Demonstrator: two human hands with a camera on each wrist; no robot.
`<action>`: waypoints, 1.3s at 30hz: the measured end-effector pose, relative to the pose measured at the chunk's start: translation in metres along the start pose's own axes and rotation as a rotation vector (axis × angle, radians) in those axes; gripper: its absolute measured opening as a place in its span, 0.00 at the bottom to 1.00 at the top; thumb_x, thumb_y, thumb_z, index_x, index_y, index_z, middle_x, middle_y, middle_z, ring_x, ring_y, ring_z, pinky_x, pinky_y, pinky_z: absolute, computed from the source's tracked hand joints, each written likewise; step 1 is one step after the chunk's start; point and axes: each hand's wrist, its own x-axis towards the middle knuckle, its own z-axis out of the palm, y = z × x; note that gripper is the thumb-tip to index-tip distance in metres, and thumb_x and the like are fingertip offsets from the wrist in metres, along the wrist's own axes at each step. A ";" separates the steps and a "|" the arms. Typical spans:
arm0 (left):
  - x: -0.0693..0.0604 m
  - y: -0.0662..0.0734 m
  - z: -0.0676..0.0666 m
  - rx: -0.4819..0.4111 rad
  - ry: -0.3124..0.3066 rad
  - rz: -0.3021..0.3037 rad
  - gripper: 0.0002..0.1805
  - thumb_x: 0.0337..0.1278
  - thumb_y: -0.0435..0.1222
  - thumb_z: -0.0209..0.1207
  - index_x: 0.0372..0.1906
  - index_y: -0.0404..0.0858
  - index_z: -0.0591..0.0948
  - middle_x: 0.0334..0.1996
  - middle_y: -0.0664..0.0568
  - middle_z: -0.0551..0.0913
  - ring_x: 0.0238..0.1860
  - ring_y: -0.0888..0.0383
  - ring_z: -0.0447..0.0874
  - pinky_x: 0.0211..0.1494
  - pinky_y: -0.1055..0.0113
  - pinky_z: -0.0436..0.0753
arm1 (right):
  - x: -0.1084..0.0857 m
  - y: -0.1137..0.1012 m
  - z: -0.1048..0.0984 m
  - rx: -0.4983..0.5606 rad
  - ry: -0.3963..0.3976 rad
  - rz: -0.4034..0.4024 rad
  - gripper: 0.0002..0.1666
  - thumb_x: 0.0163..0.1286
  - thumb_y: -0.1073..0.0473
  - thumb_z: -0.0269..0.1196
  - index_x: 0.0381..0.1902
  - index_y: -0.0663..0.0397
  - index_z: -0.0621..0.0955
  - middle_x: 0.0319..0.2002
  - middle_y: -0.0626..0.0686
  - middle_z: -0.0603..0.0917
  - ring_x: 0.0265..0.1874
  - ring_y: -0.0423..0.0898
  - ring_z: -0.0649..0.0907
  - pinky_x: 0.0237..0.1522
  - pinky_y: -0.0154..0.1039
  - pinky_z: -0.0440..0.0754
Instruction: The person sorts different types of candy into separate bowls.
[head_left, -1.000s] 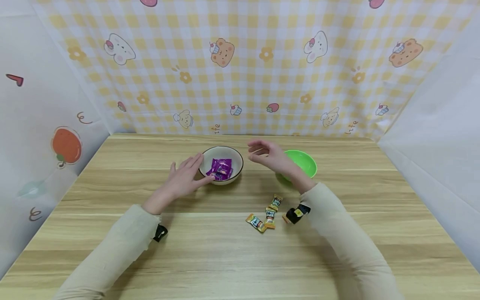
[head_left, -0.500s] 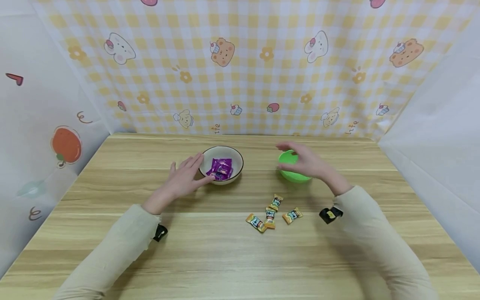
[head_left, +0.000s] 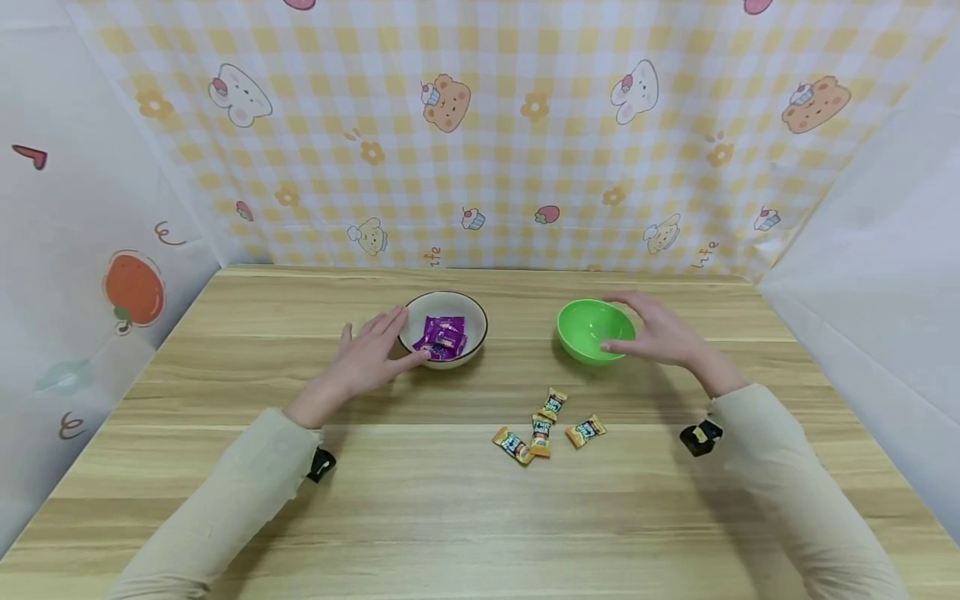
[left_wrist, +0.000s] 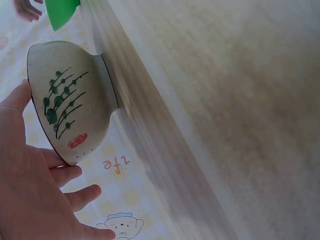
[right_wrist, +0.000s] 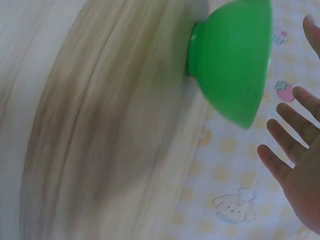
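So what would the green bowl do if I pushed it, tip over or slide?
A low nudge would probably slide the green bowl, since it stands upright on a flat table. A hard push high up might tip it, because it flares out above a narrow foot. It may move easily, as nothing shows inside.

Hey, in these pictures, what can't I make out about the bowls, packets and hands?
Purple packets in the painted bowl: they overlap in the head view, hiding their exact count.
Yellow packets: fine print too small in the head view.
Green bowl: part is covered by the right hand's thumb in the head view.
Right hand: cut off by the right wrist view's right edge.
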 end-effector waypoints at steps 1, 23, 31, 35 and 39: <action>0.000 0.000 0.000 -0.001 -0.001 0.000 0.49 0.49 0.67 0.41 0.68 0.38 0.47 0.68 0.48 0.44 0.65 0.44 0.43 0.57 0.38 0.31 | -0.001 0.002 0.000 -0.002 -0.003 0.007 0.45 0.47 0.45 0.69 0.57 0.63 0.67 0.54 0.63 0.69 0.54 0.60 0.66 0.53 0.58 0.61; 0.001 -0.002 0.003 0.034 0.029 0.023 0.49 0.50 0.66 0.41 0.68 0.36 0.48 0.67 0.44 0.47 0.65 0.44 0.44 0.58 0.38 0.34 | -0.005 0.015 0.010 0.004 -0.128 0.088 0.53 0.45 0.40 0.68 0.61 0.64 0.61 0.58 0.67 0.63 0.57 0.62 0.62 0.54 0.59 0.59; -0.004 0.013 -0.004 0.015 0.275 0.182 0.44 0.49 0.60 0.52 0.65 0.35 0.58 0.63 0.43 0.57 0.62 0.45 0.53 0.59 0.43 0.46 | -0.005 0.014 0.010 -0.012 -0.123 0.074 0.53 0.44 0.39 0.68 0.61 0.63 0.61 0.58 0.66 0.63 0.56 0.61 0.63 0.52 0.59 0.61; -0.009 0.034 -0.007 -0.032 0.442 0.370 0.37 0.45 0.52 0.60 0.59 0.36 0.68 0.52 0.43 0.72 0.53 0.48 0.67 0.53 0.51 0.63 | -0.006 0.013 0.010 -0.015 -0.122 0.076 0.53 0.44 0.40 0.68 0.61 0.62 0.61 0.57 0.65 0.64 0.56 0.61 0.63 0.52 0.59 0.62; -0.016 0.057 -0.003 -0.058 0.352 0.501 0.30 0.45 0.48 0.61 0.53 0.35 0.73 0.45 0.46 0.77 0.46 0.52 0.73 0.49 0.58 0.71 | -0.006 0.012 0.010 -0.011 -0.120 0.080 0.53 0.44 0.40 0.68 0.61 0.63 0.61 0.57 0.65 0.64 0.56 0.61 0.63 0.52 0.58 0.62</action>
